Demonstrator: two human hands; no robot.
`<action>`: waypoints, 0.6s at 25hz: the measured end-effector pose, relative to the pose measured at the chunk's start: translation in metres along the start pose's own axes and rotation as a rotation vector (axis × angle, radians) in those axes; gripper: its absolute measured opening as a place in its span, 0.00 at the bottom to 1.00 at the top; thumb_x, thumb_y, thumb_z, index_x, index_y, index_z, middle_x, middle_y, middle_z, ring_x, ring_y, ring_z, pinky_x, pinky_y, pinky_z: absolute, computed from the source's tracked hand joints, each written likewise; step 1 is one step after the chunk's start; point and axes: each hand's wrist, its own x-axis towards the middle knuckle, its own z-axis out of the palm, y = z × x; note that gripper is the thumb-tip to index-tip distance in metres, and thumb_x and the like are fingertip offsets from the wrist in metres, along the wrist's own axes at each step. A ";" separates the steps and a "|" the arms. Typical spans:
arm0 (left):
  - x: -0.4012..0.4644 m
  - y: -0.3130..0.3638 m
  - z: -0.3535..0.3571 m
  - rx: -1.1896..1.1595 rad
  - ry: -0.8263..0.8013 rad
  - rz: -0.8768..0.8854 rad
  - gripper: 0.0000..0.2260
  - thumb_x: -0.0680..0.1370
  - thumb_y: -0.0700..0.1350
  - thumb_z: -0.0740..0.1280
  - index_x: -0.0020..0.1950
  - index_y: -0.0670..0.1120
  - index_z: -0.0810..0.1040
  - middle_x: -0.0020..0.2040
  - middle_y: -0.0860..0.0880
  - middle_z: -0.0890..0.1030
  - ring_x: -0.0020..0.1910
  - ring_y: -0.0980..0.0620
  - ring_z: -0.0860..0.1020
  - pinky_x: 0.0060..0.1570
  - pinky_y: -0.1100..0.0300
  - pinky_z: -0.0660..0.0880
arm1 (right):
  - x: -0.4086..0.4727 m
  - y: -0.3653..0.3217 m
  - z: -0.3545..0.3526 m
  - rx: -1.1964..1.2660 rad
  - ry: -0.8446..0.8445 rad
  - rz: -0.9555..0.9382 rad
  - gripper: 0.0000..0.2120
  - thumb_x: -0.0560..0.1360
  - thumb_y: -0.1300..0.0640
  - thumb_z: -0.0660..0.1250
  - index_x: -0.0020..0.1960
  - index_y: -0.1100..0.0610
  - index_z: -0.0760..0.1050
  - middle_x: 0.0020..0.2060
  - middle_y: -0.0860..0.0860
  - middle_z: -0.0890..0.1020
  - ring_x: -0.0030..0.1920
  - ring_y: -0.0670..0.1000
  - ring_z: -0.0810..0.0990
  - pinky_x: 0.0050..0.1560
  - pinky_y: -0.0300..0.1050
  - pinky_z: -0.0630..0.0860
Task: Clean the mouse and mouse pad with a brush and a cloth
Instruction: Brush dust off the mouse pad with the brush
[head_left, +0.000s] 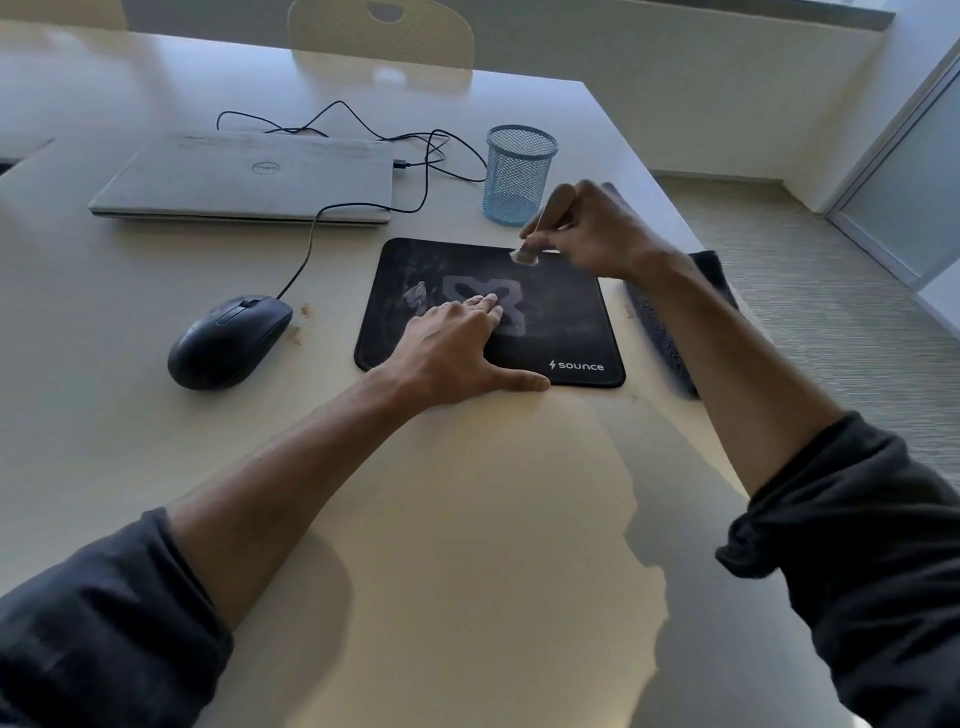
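A black mouse pad (561, 322) with dusty smears lies in the middle of the table. My left hand (457, 348) presses flat on it, fingers spread, thumb at its near edge. My right hand (597, 228) grips a small wooden-handled brush (540, 228); the bristles touch the pad's far right corner. A black wired mouse (228, 340) rests on the table to the left of the pad, apart from both hands. A dark cloth (670, 332) lies to the right of the pad, partly hidden under my right forearm.
A closed silver laptop (249, 179) sits at the back left, with the mouse's black cable (363, 130) looping behind it. A blue mesh pen cup (517, 174) stands just behind the pad's far right corner. The table's right edge (722, 431) runs close to the cloth.
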 end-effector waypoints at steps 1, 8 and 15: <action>0.000 0.000 0.000 0.000 -0.002 -0.001 0.55 0.60 0.81 0.56 0.76 0.46 0.64 0.76 0.50 0.64 0.73 0.50 0.66 0.65 0.51 0.69 | 0.004 0.003 0.004 0.007 0.018 0.026 0.06 0.72 0.56 0.76 0.48 0.55 0.87 0.49 0.49 0.87 0.53 0.45 0.84 0.58 0.45 0.79; -0.001 -0.001 0.000 0.022 0.006 0.004 0.53 0.62 0.81 0.57 0.76 0.46 0.64 0.76 0.50 0.64 0.73 0.49 0.67 0.63 0.50 0.70 | 0.003 0.017 -0.001 0.081 -0.474 0.022 0.06 0.74 0.58 0.75 0.43 0.48 0.85 0.47 0.50 0.88 0.42 0.44 0.84 0.33 0.28 0.74; -0.001 0.000 0.000 0.012 -0.003 0.001 0.53 0.62 0.81 0.57 0.77 0.47 0.63 0.77 0.51 0.62 0.73 0.50 0.65 0.66 0.50 0.68 | 0.005 0.031 0.020 0.174 -0.030 0.049 0.09 0.75 0.58 0.73 0.54 0.60 0.85 0.49 0.55 0.87 0.46 0.43 0.82 0.41 0.28 0.72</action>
